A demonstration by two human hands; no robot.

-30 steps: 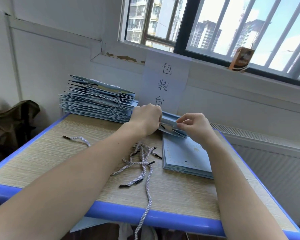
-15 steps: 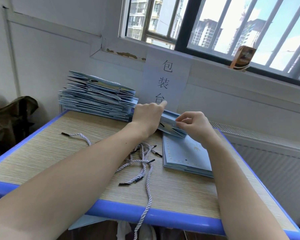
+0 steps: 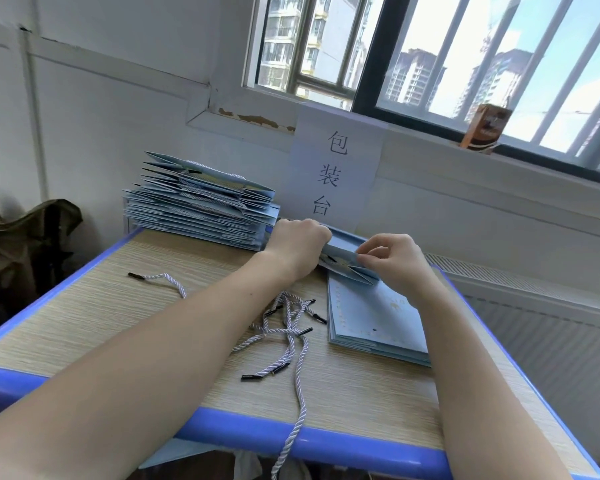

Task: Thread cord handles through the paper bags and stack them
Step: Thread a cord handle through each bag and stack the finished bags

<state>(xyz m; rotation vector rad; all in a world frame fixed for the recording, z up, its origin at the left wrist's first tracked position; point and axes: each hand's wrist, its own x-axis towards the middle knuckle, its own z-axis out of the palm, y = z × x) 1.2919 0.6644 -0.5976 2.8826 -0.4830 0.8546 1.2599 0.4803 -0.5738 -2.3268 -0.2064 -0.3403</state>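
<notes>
- Holding a folded pale blue paper bag point(image 3: 343, 258) at its open top edge, both of a person's bare hands work at the far side of a wood-grain bench with a blue rim point(image 3: 326, 441).
- The left hand point(image 3: 297, 247) has its grip curled closed around the bag's left end, knuckles up.
- The right hand point(image 3: 394, 259) has a pinching grip on the bag's right top edge, thumb and forefinger together and the other fingers curled.
- A black cord tip shows in the bag's mouth between the two hands.
- The held bag sits at the far end of a low stack of flat pale blue paper bags point(image 3: 378, 323) lying on the right of the bench.
- A taller pile of pale blue bags with cord handles fitted point(image 3: 198, 206) stands at the far left corner, against the wall.
- A loose tangle of white twisted cords with black tips point(image 3: 288, 330) lies mid-bench, just left of the low stack; one cord hangs over the near rim.
- One separate white cord point(image 3: 163, 280) lies apart on the left.
- A white paper sign with three printed characters point(image 3: 333, 171) hangs on the wall behind the hands.
- A brown carton point(image 3: 485, 129) stands on the window sill.
</notes>
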